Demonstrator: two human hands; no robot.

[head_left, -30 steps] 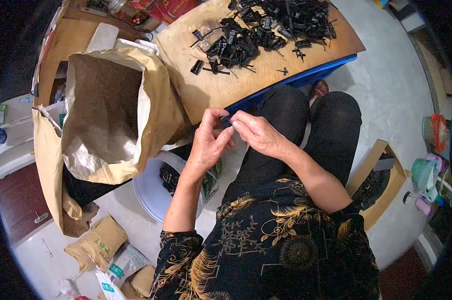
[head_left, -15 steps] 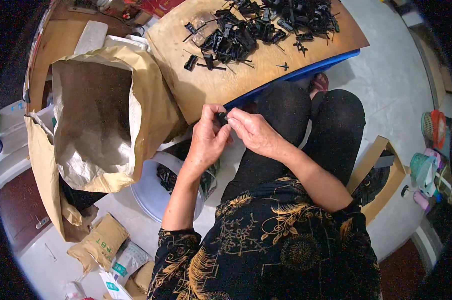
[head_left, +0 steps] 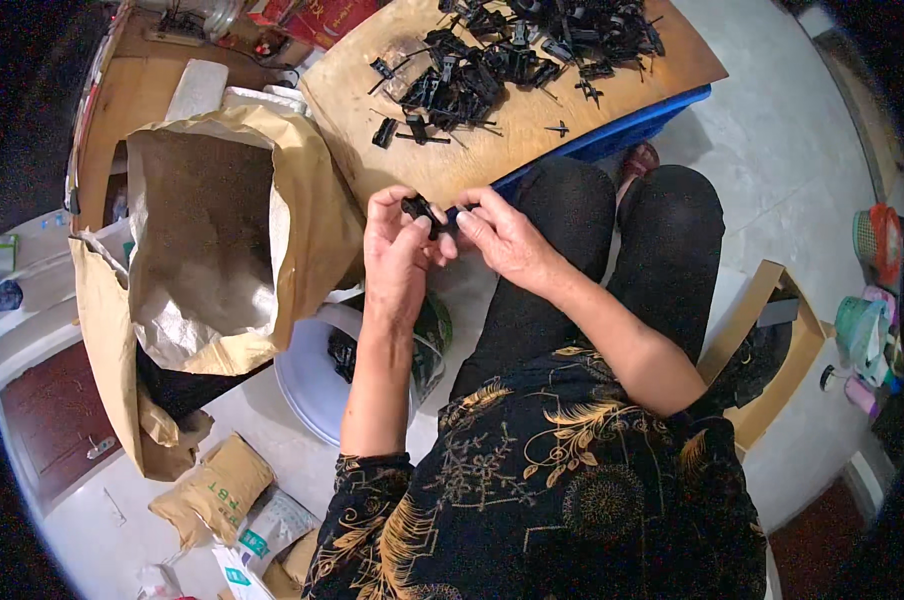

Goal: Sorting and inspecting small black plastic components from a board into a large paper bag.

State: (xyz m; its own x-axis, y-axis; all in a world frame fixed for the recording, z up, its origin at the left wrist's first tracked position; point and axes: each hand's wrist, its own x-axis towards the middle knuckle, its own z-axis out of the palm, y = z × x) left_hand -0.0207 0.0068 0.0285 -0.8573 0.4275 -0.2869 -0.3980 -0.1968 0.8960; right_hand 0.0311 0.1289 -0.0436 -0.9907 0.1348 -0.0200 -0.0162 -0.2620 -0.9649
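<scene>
Between thumb and fingers, my left hand (head_left: 396, 238) grips a small black plastic part (head_left: 422, 212), its exact kind too small to make out. Close beside it, my right hand (head_left: 504, 238) pinches another small dark piece (head_left: 461, 212), mostly covered by the fingertips. Both hands are just off the near edge of a wooden board (head_left: 372, 165), above my lap. On that board lies a heap of black plastic parts (head_left: 472, 80) with thin rods. A few single pieces lie apart from the heap, among them a small dark pin (head_left: 559, 129).
A large open paper sack (head_left: 312, 215) stands at the left. Below my left forearm is a white bucket (head_left: 302, 385) with black parts inside. Brown packages (head_left: 217, 485) lie on the floor at lower left. An open cardboard box (head_left: 762, 350) holds dark items at right.
My hands have moved slightly apart, and the left has turned so the black part shows more. The whole view has shifted a little.
</scene>
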